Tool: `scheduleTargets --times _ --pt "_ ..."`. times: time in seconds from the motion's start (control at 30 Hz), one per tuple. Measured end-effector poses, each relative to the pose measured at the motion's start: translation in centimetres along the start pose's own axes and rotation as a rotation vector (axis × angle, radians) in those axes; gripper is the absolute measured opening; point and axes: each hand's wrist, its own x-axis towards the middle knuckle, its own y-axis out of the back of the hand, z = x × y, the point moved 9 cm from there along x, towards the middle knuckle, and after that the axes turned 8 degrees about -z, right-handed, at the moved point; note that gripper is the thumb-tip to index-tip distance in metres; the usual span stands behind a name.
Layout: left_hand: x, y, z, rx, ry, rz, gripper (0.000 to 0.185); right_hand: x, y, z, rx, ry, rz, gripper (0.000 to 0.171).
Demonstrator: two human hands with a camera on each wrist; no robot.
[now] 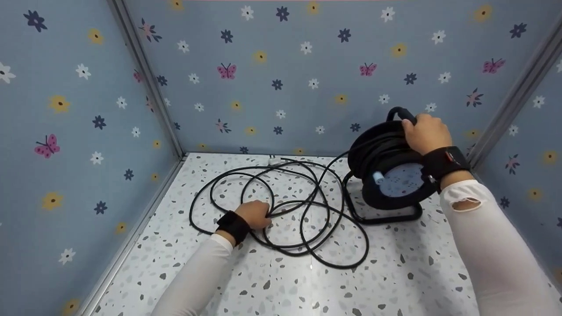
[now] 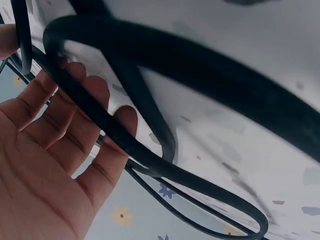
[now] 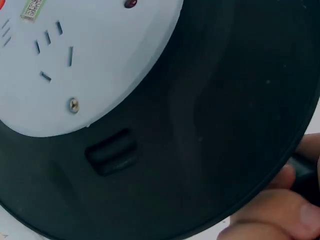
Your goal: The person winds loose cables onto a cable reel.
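Note:
A black cable reel point(image 1: 373, 153) stands at the right, tilted on its tubular frame point(image 1: 382, 220). My right hand point(image 1: 428, 134) grips the handle point(image 1: 406, 115) at its top; in the right wrist view those fingers point(image 3: 272, 215) show past the flange point(image 3: 220, 125). A pale socket panel point(image 1: 401, 180) with slots and a light blue knob point(image 1: 378, 177) face me. Loose loops of black cable point(image 1: 342, 267) run from the reel across the floor. My left hand point(image 1: 254, 214) holds several strands at the near left, its curled fingers point(image 2: 75, 135) behind the cable point(image 2: 210, 72).
Flower-patterned panels point(image 1: 298, 87) close off the back and both sides, joined by metal corner strips point(image 1: 149, 74). The speckled white floor point(image 1: 272, 285) extends toward me. A small pale piece point(image 1: 274, 160) lies by the back wall among the loops.

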Motion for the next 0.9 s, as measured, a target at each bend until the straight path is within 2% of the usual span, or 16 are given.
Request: scheduleTargets --times 0.1,0.17,0.23,0.33,0.4,0.47,0.57,0.63,0.7,0.8,0.9 --pt "1.8 -1.4 -1.6 0.025 0.002 0.004 0.029 0.1 0.3 -0.1 0.001 0.046 0.007 0.055" --pt "2.3 -1.7 -2.2 0.029 -0.009 0.010 0.030 0.0 0.5 0.0 0.001 0.068 0.010 0.053" --pt "2.3 -1.7 -2.2 0.030 -0.021 0.009 0.028 0.0 0.7 0.0 -0.003 0.083 0.008 0.051" --pt "1.1 -0.9 -1.5 0.019 -0.031 -0.008 0.024 -0.3 0.8 0.1 -0.011 0.106 0.004 0.049" --pt "1.1 -1.0 -1.8 0.033 -0.050 0.012 0.021 -0.5 0.9 0.1 -0.021 0.127 0.005 0.047" --pt "0.9 -0.9 -1.8 0.022 -0.035 -0.004 0.020 -0.7 0.9 0.0 -0.025 0.148 0.001 0.046" --pt "2.2 -2.5 -3.7 0.034 -0.027 0.016 0.021 -1.1 1.0 -0.1 -0.025 0.175 -0.010 0.045" --pt "2.9 -3.2 -4.6 0.035 0.004 -0.012 0.022 -1.4 0.9 0.0 -0.023 0.179 -0.022 0.044" --pt "3.6 -4.2 -5.9 0.050 -0.001 0.007 0.022 -1.7 0.9 0.0 -0.027 0.173 -0.022 0.044" --pt "3.4 -4.1 -6.3 0.042 0.000 0.012 0.022 -2.1 0.9 0.2 -0.038 0.144 -0.003 0.044" --pt "1.7 -2.6 -4.9 0.042 -0.013 0.025 0.020 -2.7 1.0 0.3 -0.046 0.109 0.031 0.046"
